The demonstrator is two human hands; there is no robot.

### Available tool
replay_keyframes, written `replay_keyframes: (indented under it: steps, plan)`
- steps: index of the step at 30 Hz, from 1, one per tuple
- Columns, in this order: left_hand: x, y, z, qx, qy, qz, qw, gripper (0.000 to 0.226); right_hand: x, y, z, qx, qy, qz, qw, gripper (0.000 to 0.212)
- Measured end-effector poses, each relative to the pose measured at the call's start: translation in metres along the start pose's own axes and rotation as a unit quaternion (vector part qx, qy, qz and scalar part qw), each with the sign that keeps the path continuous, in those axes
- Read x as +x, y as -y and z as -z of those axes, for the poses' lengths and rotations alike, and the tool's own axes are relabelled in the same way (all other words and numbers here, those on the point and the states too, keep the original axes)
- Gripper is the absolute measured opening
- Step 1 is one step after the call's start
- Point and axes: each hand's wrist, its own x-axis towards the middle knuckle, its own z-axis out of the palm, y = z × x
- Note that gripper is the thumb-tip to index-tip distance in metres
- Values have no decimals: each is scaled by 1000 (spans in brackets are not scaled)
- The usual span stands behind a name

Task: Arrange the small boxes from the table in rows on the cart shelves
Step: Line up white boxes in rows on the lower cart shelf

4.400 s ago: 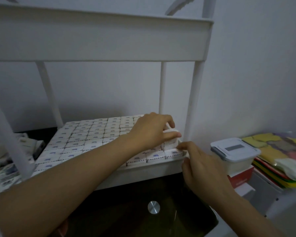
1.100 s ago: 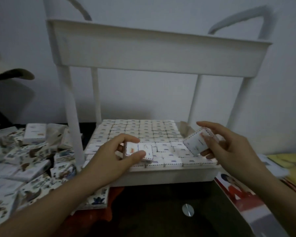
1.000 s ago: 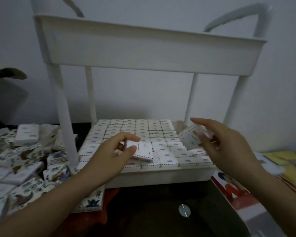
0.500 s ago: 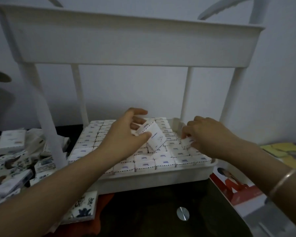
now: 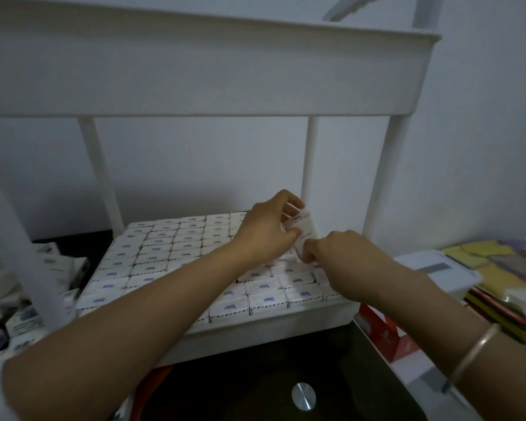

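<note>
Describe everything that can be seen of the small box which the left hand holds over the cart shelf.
The small box is white, seemingly cardboard, with a dark dashed line along its edges. It is tilted, raised over the right rear rows of boxes on the cart shelf. The left hand grips its upper part; the right hand reaches its lower edge with its fingertips, but a pinch cannot be confirmed.

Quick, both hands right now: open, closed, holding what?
Left hand: holds a small box, tilted.
Right hand: fingers curled at that box's lower edge; whether it grips cannot be told.
</note>
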Motion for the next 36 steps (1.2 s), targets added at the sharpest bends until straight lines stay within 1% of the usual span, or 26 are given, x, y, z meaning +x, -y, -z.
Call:
replay_keyframes:
  steps: [3, 5, 7, 9, 11, 14, 16, 17, 20, 22, 25, 28, 31, 33, 36]
  plan:
    - [3, 6, -7, -7, 37, 4, 999, 34, -7, 1, -4, 30, 2, -1, 1000, 48]
    - [4, 9, -9, -2, 67, 0, 998, 28, -12, 4, -7, 57, -13, 1, 998, 54]
    - [3, 9, -8, -22, 120, 7, 993, 25, -15, 5, -10, 71, -37, 0, 997, 59]
    - [2, 9, -8, -16, 172, 15, 985, 24, -15, 6, -14, 81, -48, -3, 996, 60]
    - [3, 10, -7, 13, 201, 17, 979, 30, -15, 7, -18, 86, -57, -7, 995, 58]
    - [2, 13, -6, 30, 213, 20, 976, 50, -15, 8, -19, 103, -90, -26, 990, 53]
    - [-2, 13, -5, 71, 210, 6, 975, 54, -15, 10, -18, 109, -109, -34, 987, 49]
    - [-6, 11, -3, 95, 207, -3, 974, 53, -14, 13, -18, 112, -120, -34, 986, 48]
    - [-28, 4, 15, 101, 176, -26, 979, 40, -14, 27, -13, 148, -159, -13, 976, 49]
    - [-51, 2, 37, 89, 135, -13, 987, 39, -16, 44, -5, 193, -197, 26, 961, 43]
    - [-102, 5, 71, 103, 54, -4, 993, 42, -25, 81, 5, 267, -257, 84, 925, 33]
    - [-168, 16, 105, 106, -6, 14, 994, 46, -31, 128, 11, 313, -263, 144, 901, 30]
    - [-234, 30, 140, 70, -68, 82, 992, 47, -32, 174, 21, 320, -257, 209, 888, 22]
    - [-275, 40, 162, 64, -129, 114, 983, 46, -29, 202, 26, 333, -249, 244, 876, 23]
    - [-333, 60, 190, 128, -194, 142, 962, 40, -22, 241, 27, 363, -224, 278, 861, 25]
